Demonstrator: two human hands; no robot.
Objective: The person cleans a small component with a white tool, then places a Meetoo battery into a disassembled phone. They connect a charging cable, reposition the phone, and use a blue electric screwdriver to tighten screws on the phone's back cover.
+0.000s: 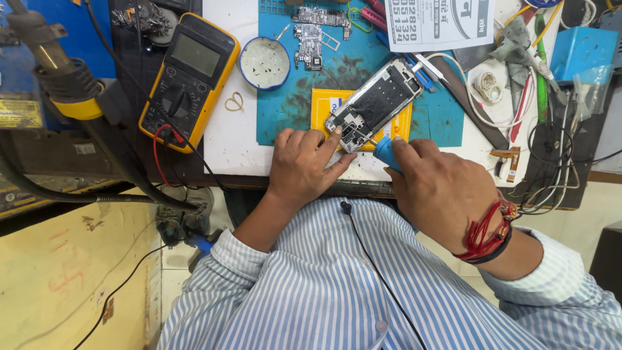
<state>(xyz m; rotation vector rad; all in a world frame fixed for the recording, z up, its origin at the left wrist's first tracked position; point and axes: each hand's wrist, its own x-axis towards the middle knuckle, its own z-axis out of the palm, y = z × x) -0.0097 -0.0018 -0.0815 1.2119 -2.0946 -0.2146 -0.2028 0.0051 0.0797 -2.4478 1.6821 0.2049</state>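
An opened phone frame [376, 102] with its back off lies slanted on a yellow pad [321, 104] on the blue work mat [291, 97]. My left hand [301, 165] rests at the bench's near edge, its fingertips pressing the frame's lower left corner. My right hand [440, 191], with red threads at the wrist, is closed on a blue-handled screwdriver [383, 150] whose tip meets the frame's lower end.
A yellow multimeter [189, 76] with red and black leads lies left of the mat. A round white dish [264, 62] and a bare circuit board [312, 35] sit behind the phone. Cables, tweezers and a blue box [583, 52] crowd the right side. A hot-air handpiece [58, 78] hangs at left.
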